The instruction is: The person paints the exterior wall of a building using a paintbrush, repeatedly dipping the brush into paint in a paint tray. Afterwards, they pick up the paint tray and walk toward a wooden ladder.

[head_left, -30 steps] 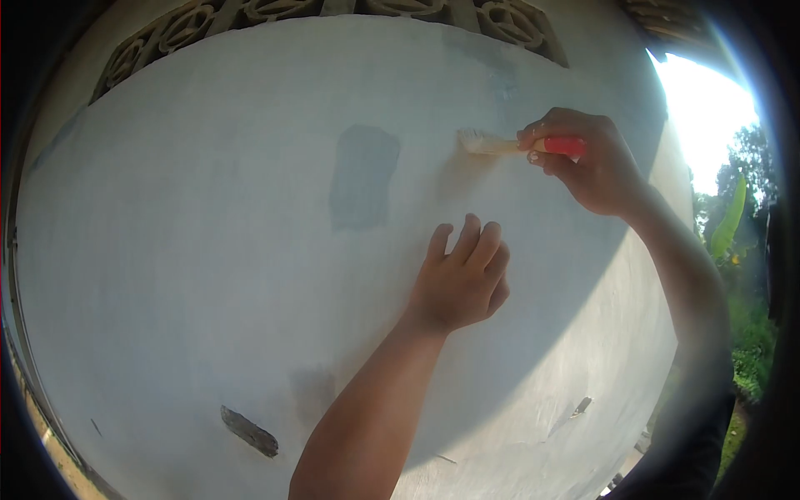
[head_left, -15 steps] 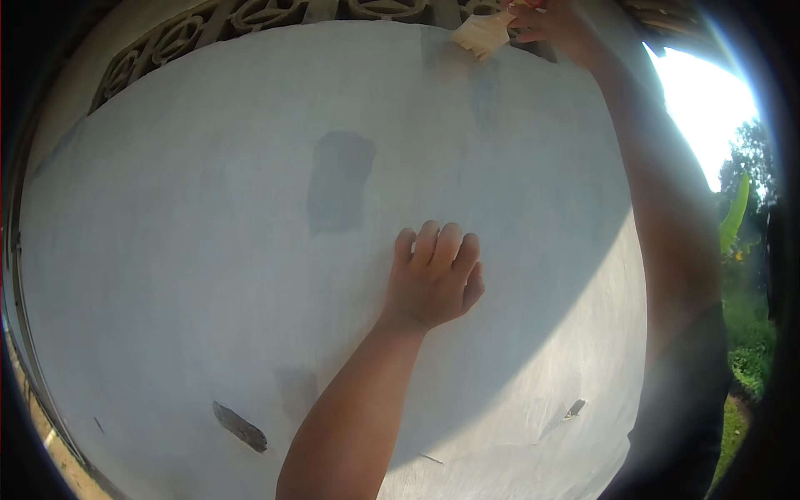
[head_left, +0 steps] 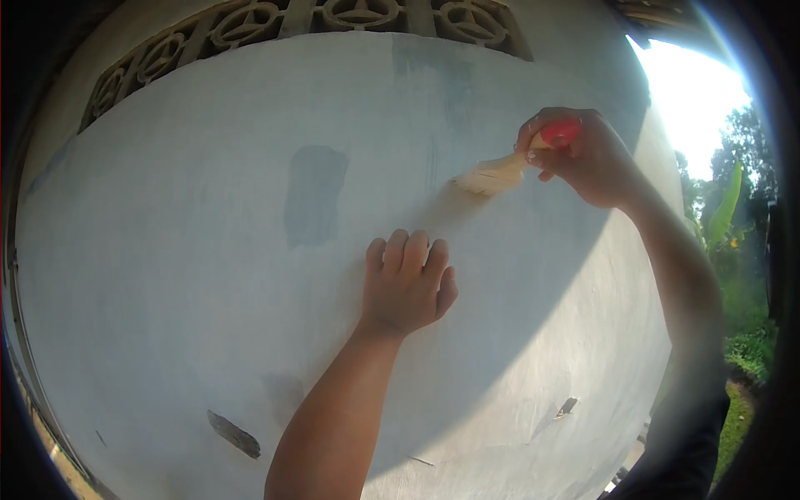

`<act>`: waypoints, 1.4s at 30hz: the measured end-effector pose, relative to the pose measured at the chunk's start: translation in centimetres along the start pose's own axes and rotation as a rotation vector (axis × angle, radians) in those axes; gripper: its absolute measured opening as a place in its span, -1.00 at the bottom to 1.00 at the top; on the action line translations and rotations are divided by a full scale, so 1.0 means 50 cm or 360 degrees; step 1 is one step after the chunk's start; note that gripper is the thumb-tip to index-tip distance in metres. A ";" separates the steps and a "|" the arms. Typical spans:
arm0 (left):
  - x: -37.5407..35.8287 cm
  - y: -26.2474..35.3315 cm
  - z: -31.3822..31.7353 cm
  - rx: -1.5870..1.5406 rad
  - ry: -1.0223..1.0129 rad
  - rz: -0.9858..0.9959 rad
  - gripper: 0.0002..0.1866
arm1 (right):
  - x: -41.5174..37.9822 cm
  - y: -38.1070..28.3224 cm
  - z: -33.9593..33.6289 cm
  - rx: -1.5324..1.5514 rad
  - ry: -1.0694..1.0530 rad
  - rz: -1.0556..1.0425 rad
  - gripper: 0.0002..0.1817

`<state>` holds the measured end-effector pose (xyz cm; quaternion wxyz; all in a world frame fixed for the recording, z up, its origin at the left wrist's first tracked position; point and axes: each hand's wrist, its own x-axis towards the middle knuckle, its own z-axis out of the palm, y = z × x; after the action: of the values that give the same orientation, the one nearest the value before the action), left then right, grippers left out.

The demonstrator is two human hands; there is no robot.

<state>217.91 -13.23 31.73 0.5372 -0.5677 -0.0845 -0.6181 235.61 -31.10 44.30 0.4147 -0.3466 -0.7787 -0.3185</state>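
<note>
My right hand [head_left: 583,154] grips a paintbrush [head_left: 492,175] by its handle, whose red end shows above my fingers. The pale bristles point left and down, at the wall [head_left: 208,275]; blur hides whether their tips touch it. Lower and left of the brush, my left hand [head_left: 408,279] rests on the wall with its back toward me. Its fingers are slightly bent and a little apart, and nothing shows in them. Up and left of that hand is a grey patch [head_left: 317,196], while a fainter darker streak [head_left: 437,75] runs near the top of the wall.
Ventilation blocks [head_left: 362,12] with star-in-ring shapes line the wall's top. Low down are a dark gouge [head_left: 234,434] and a smaller chip [head_left: 567,407]. Sunlight falls across the lower right. Plants [head_left: 742,333] stand beyond the right edge.
My right hand has brought the paintbrush down from near the ventilation blocks to about mid-wall. My left hand stays on the same area of wall, while the view has shifted slightly.
</note>
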 end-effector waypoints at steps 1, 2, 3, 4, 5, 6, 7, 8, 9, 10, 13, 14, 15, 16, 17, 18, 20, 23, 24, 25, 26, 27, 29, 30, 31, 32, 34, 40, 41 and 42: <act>0.001 0.000 0.001 0.0003 0.0007 0.0001 -0.68 | 0.035 0.029 -0.018 0.0035 0.0042 0.0007 -0.84; 0.000 -0.001 0.002 -0.0003 0.0006 0.0003 -0.68 | 0.075 0.046 -0.035 -0.0041 0.0083 0.0024 -0.81; 0.001 -0.002 0.003 -0.0007 0.0004 0.0004 -0.68 | 0.119 0.073 -0.050 0.0017 0.0142 -0.0058 -0.82; 0.002 -0.002 0.003 -0.0002 0.0004 0.0001 -0.68 | 0.151 0.071 -0.062 -0.0016 0.0290 -0.0055 -0.82; 0.003 -0.002 0.003 0.0007 0.0007 0.0000 -0.69 | 0.178 0.064 -0.067 -0.0047 0.0436 -0.0049 -0.82; 0.002 -0.002 0.002 0.0018 0.0013 -0.0003 -0.69 | 0.200 0.063 -0.068 -0.0044 0.0430 -0.0055 -0.82; 0.000 -0.003 0.002 0.0023 0.0014 -0.0008 -0.69 | 0.220 0.063 -0.069 -0.0087 0.0526 0.0034 -0.82; -0.001 -0.003 0.001 0.0023 0.0008 -0.0008 -0.70 | 0.236 0.065 -0.073 -0.0131 0.0628 0.0127 -0.82; 0.001 -0.003 0.003 0.0017 0.0008 -0.0004 -0.70 | 0.253 0.091 -0.066 -0.0194 0.0587 0.0092 -0.84; 0.002 -0.001 0.005 0.0010 0.0015 0.0004 -0.70 | 0.252 0.109 -0.055 -0.0203 0.0597 0.0096 -0.84; 0.002 -0.005 0.002 0.0006 0.0006 0.0006 -0.70 | 0.238 0.113 -0.042 -0.0294 0.0439 0.0052 -0.85; 0.002 -0.004 0.003 0.0003 0.0003 0.0004 -0.70 | 0.241 0.109 -0.059 -0.0291 0.0446 0.0054 -0.85; 0.002 -0.003 0.003 -0.0003 -0.0002 -0.0007 -0.70 | 0.247 0.107 -0.080 -0.0137 0.0460 0.0020 -0.85; 0.001 -0.002 0.003 -0.0008 -0.0011 -0.0010 -0.70 | 0.249 0.110 -0.091 0.0019 0.0469 -0.0007 -0.85; 0.001 -0.003 0.003 0.0000 -0.0008 -0.0016 -0.70 | 0.254 0.115 -0.089 -0.0089 0.0587 -0.0097 -0.86; 0.002 -0.003 0.003 0.0008 -0.0004 -0.0026 -0.70 | 0.264 0.123 -0.079 -0.0088 0.0578 -0.0095 -0.86; 0.003 -0.002 0.004 0.0009 -0.0016 -0.0028 -0.70 | 0.289 0.145 -0.055 -0.0201 0.0806 -0.0009 -0.93; 0.002 -0.005 0.003 0.0025 -0.0031 -0.0010 -0.71 | 0.271 0.107 -0.061 -0.0471 0.0569 -0.0007 -0.92; 0.002 -0.003 0.004 0.0023 -0.0037 -0.0007 -0.71 | 0.270 0.107 -0.069 -0.0471 0.0568 0.0002 -0.92; 0.001 -0.002 0.005 0.0012 -0.0041 -0.0007 -0.71 | 0.269 0.107 -0.077 -0.0285 0.0583 -0.0039 -0.92; 0.002 -0.003 0.005 0.0011 -0.0043 -0.0015 -0.71 | 0.270 0.106 -0.083 -0.0102 0.0597 -0.0083 -0.90; 0.001 -0.003 0.004 0.0011 -0.0050 -0.0025 -0.71 | 0.278 0.126 -0.079 -0.0103 0.0593 -0.0073 -0.90; 0.001 -0.003 0.002 0.0013 -0.0052 -0.0026 -0.71 | 0.296 0.176 -0.058 -0.0150 0.0747 -0.0194 -0.91; 0.002 -0.002 0.002 0.0018 -0.0049 -0.0019 -0.71 | 0.285 0.166 -0.050 -0.0146 0.0745 -0.0186 -0.91; 0.001 -0.001 0.003 0.0010 -0.0062 -0.0012 -0.71 | 0.257 0.143 -0.034 -0.0265 0.0616 -0.0083 -0.90; 0.000 -0.001 0.003 0.0008 -0.0059 -0.0010 -0.71 | 0.223 0.121 -0.020 -0.0383 0.0486 0.0016 -0.88; 0.000 -0.003 0.003 -0.0004 -0.0050 -0.0007 -0.71 | 0.142 0.087 0.004 -0.0446 0.0407 -0.0285 -0.91; 0.003 0.001 -0.003 0.0000 -0.0107 -0.0028 -0.71 | 0.008 0.036 -0.013 -0.0344 0.0042 -0.0387 -0.86; 0.002 0.002 -0.003 -0.0002 -0.0110 -0.0015 -0.70 | 0.032 0.046 -0.031 -0.0141 0.0008 -0.0203 -0.85; 0.002 0.001 -0.002 0.0003 -0.0111 0.0001 -0.70 | 0.062 0.055 -0.047 0.0065 -0.0022 -0.0025 -0.83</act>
<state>217.90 -13.36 31.75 0.5346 -0.5884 -0.1037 -0.5977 237.55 -30.55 48.63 0.4137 -0.3341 -0.7907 -0.3034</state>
